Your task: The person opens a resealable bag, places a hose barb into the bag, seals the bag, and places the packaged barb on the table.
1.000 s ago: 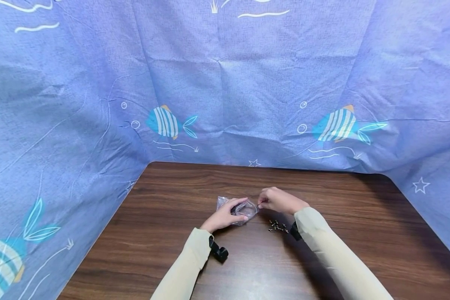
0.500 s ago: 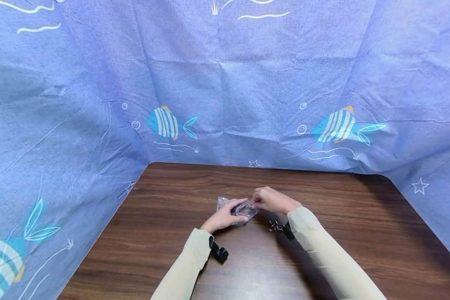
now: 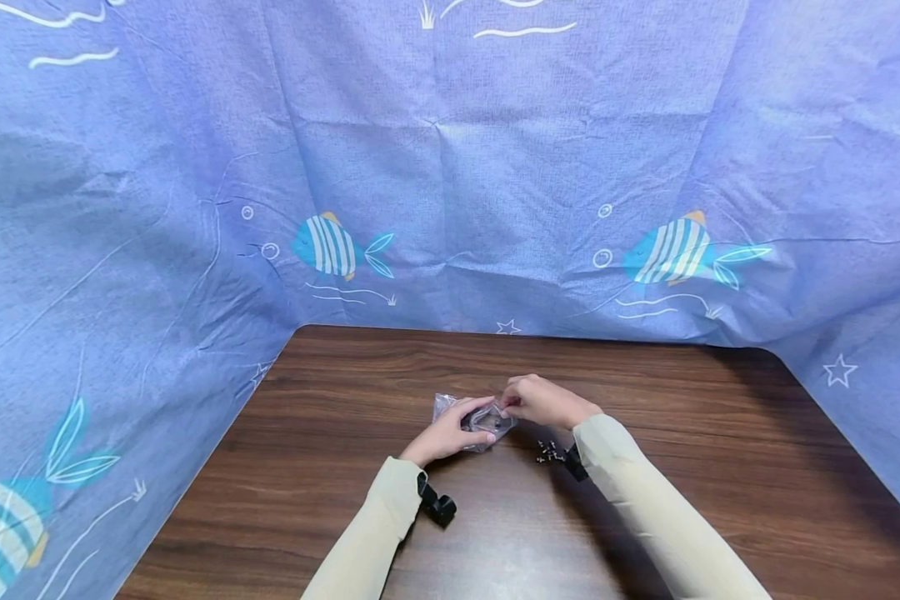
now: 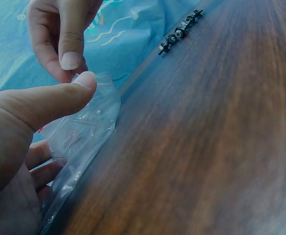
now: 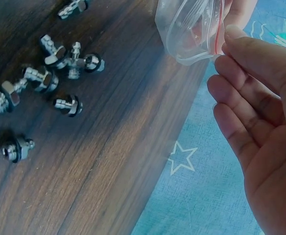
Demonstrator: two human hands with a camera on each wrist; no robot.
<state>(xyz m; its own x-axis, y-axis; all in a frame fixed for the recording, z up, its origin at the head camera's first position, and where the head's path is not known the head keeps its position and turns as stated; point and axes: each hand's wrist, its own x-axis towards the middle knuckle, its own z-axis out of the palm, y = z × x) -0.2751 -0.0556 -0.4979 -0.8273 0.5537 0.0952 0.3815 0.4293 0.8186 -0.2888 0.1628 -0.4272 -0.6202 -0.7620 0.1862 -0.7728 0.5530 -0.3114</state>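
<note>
A clear zip bag [image 3: 444,404] with a red line along its mouth [image 5: 218,29] lies on the table, its opening spread toward the right. My left hand [image 3: 450,432] holds it from the left, thumb and fingers curled round the mouth. At the far side of that mouth, my right hand [image 3: 543,402] pinches the rim between thumb and index finger. A small dark piece [image 3: 497,423] shows inside the opening. Several small metal barbed fittings [image 5: 68,104] with hex collars and black rings lie loose beside the right wrist.
The dark wood-grain table [image 3: 360,375] carries everything. A blue fish-print cloth [image 3: 495,208] hangs close behind its back edge and along the sides. Each wrist wears a black camera mount [image 3: 439,507] over a pale sleeve.
My right hand has moved left from beside the bag to its rim. A dark piece now shows inside the bag's opening. The left hand has stayed in place.
</note>
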